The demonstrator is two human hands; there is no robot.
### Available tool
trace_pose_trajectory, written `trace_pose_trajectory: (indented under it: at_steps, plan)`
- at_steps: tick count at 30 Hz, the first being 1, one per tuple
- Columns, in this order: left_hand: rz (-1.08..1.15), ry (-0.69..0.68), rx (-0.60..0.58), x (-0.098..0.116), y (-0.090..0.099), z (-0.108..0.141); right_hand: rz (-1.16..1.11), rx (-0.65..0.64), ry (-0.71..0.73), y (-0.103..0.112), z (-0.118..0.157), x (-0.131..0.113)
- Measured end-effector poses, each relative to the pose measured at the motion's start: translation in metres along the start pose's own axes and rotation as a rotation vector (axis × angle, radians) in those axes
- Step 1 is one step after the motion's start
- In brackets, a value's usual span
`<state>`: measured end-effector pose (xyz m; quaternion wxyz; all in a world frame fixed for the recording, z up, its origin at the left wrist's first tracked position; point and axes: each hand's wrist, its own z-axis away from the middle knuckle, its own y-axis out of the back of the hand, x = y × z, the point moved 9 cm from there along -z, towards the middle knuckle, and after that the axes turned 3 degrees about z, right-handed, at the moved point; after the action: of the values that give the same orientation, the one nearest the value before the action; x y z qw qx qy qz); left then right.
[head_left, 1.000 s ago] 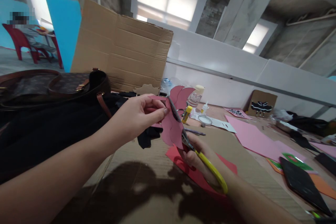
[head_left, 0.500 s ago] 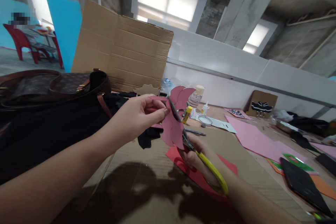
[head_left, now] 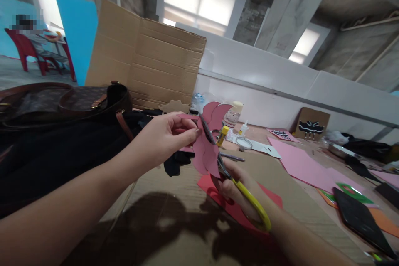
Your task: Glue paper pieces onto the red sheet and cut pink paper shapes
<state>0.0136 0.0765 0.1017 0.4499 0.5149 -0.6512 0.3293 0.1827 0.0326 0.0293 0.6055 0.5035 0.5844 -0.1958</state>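
My left hand [head_left: 170,134] pinches a pink paper cut-out [head_left: 206,156] with curved, petal-like edges, held up above the cardboard [head_left: 146,220]. The fingers of my right hand [head_left: 238,189] are wrapped round the yellow handles of a pair of scissors [head_left: 254,203]. The scissor blades point up and away, lying against the paper at its middle; part of them is hidden by it. Below my right hand, a red sheet of paper [head_left: 208,188] rests on the cardboard, partly covered by the hand.
Behind the hands stand a glue stick [head_left: 222,136], a small white glue bottle [head_left: 243,128] and a jar [head_left: 233,113]. Pink sheets [head_left: 299,162] and a black tablet-like object [head_left: 361,220] lie right. A brown handbag [head_left: 62,102] is left. A person [head_left: 34,37] sits far off.
Almost nothing differs. The lower part of the pink paper has shifted very slightly to the right; both hands keep their places and grips.
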Motion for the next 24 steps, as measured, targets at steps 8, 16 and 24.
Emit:
trace_pose_trajectory:
  at_steps: [8, 16, 24]
  plan:
    - [0.052, 0.031, -0.009, -0.004, -0.001, -0.001, -0.01, 0.002, 0.018, 0.001, 0.0, 0.005]
    - [0.039, 0.006, 0.007, -0.005, 0.001, -0.003, 0.018, -0.001, -0.014, 0.001, 0.0, 0.004]
    - [0.053, -0.066, 0.068, -0.006, 0.009, -0.008, 0.242, 0.039, -0.018, 0.014, -0.006, -0.005]
